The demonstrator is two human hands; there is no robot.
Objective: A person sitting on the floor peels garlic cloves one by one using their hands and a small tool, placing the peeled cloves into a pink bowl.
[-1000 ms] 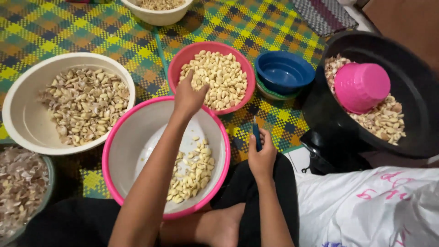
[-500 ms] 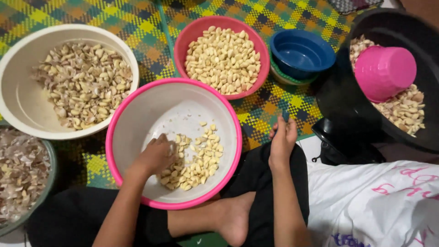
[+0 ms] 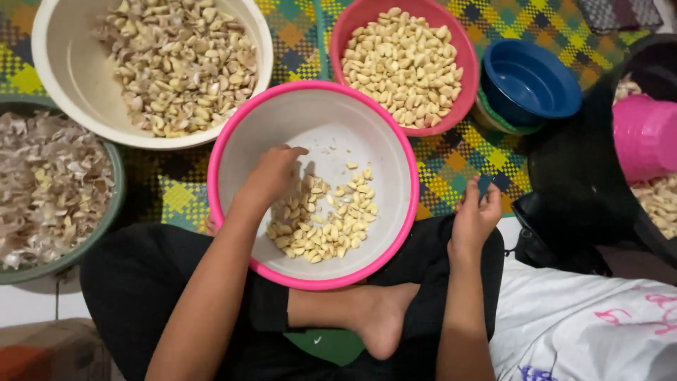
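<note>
Pink-rimmed white basin (image 3: 367,134) is sitting on the person's lap, peeled cloves (image 3: 321,215) lying at its bottom; the left hand (image 3: 271,176) is reaching in, fingers curled loosely onto the cloves. Right hand (image 3: 476,212) is resting on the knee, fingers slightly apart, holding nothing I can tell

At frame centre the left hand (image 3: 271,176) dips into a pink-rimmed bowl (image 3: 395,233) onto peeled garlic cloves (image 3: 328,222). The right hand (image 3: 474,215) rests on the knee, lower right. A red bowl (image 3: 462,106) of cloves sits above.
</note>
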